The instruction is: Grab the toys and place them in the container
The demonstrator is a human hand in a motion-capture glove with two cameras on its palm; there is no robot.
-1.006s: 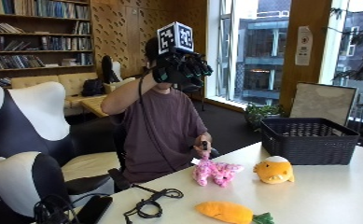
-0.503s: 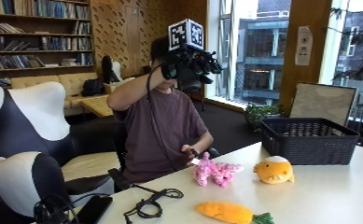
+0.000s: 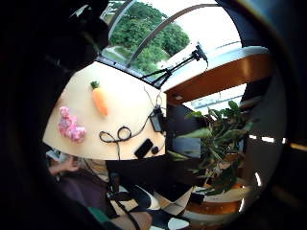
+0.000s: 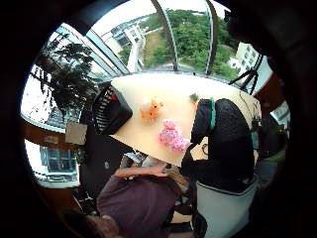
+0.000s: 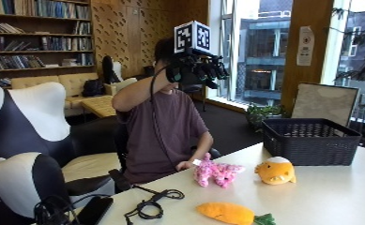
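Far below the raised grip (image 5: pixel 197 70), toys (image 5: pixel 216 172) on table (image 5: pixel 332 197)

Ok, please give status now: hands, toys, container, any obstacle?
Right hand raised in front of the face, holding nothing. Pink toy, orange toy, carrot all on table. Basket at the table's window end. Cable lies near carrot.
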